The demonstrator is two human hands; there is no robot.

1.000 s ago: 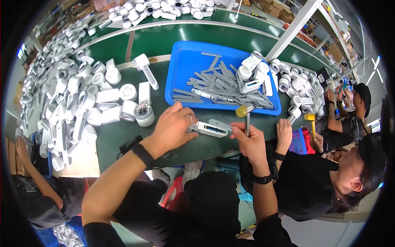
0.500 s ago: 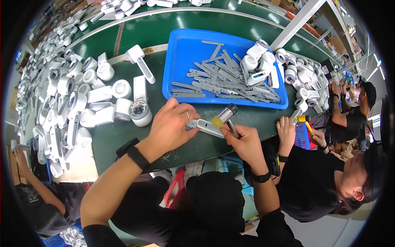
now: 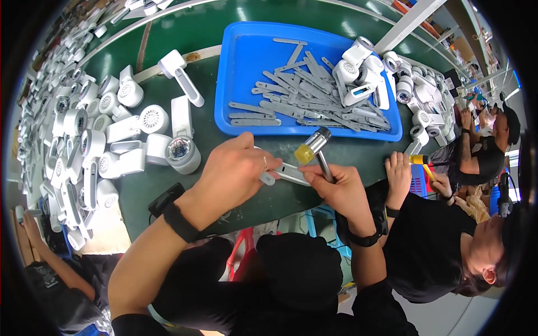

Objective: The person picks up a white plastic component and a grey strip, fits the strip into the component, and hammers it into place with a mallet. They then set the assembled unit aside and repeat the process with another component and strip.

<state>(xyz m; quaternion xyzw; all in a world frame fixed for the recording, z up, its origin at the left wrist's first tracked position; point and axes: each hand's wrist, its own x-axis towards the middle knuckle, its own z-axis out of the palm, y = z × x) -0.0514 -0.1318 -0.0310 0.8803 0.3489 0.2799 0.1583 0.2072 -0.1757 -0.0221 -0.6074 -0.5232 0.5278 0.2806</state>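
Note:
A slim white part (image 3: 291,173) with a long slot is held level above the green table, between my two hands. My left hand (image 3: 235,171) is closed at its left end, pinching a narrow grey strip (image 3: 268,178) whose rounded tip shows below the fingers. The fingers hide how far the strip and the white part overlap. My right hand (image 3: 343,193) grips the handle of a small mallet (image 3: 312,145) with a yellow face and a dark opposite face. The same hand's thumb and fingertips touch the white part's right end, the mallet head standing above it.
Beyond my hands lies a blue tray (image 3: 224,112) of grey strips (image 3: 305,95) and several white units. White handheld fans (image 3: 182,152) crowd the left side. A black device (image 3: 167,199) sits near the front edge. At right, a co-worker's hand (image 3: 399,179) rests near another mallet (image 3: 419,159).
The grey strip's tip now slants below my left fingers, and that hand covers more of the white part's left end. The mallet head has turned slightly. The whole view has shifted a little.

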